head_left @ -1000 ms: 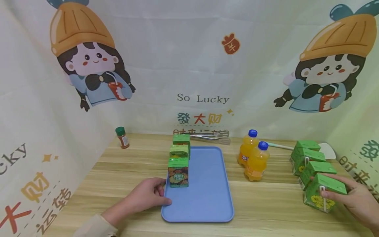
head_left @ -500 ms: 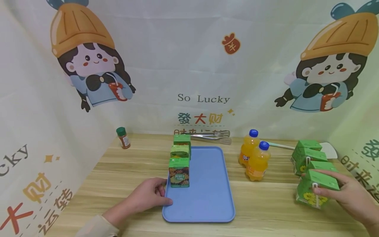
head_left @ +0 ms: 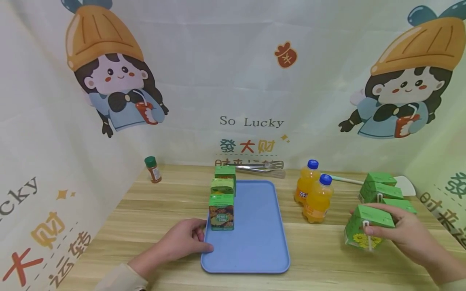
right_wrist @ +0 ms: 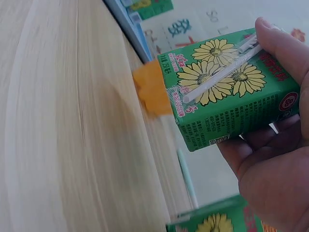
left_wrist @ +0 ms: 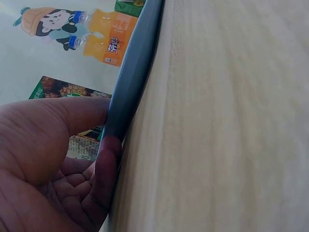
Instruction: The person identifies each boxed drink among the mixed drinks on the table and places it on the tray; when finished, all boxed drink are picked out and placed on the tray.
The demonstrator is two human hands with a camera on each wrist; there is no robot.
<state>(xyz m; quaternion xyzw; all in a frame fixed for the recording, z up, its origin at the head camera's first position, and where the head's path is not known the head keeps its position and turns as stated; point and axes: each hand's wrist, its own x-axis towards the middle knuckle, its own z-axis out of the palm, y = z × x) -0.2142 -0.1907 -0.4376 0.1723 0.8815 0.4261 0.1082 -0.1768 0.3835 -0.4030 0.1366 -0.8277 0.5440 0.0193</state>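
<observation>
Above wood-grained table (head_left: 164, 198), gripping tilted green carton (head_left: 370, 224) between thumb and fingers of right hand (head_left: 407, 234); pinching blue tray (head_left: 255, 238) by left rim, thumb on top, with left hand (head_left: 185, 239).

Tray (head_left: 256, 242): here it sits mid-table (head_left: 320, 260), left fingers (left_wrist: 106, 166) gripping its left rim.
Tray cartons (head_left: 222, 186): three, lined up front to back along the tray's left side.
Tongs (head_left: 273, 165): lying behind the tray, running in behind the rear carton.
Jar (head_left: 154, 171): over at the table's back left.
Bottles (head_left: 318, 202): two, right of the tray, one in front of the other.
Held carton (head_left: 369, 228): in the right fingers (right_wrist: 236, 154), up off the table, front-right of the bottles.
Far-right cartons (head_left: 386, 190): three, behind the held one.
Spatula (head_left: 407, 186): behind bottles and cartons.
</observation>
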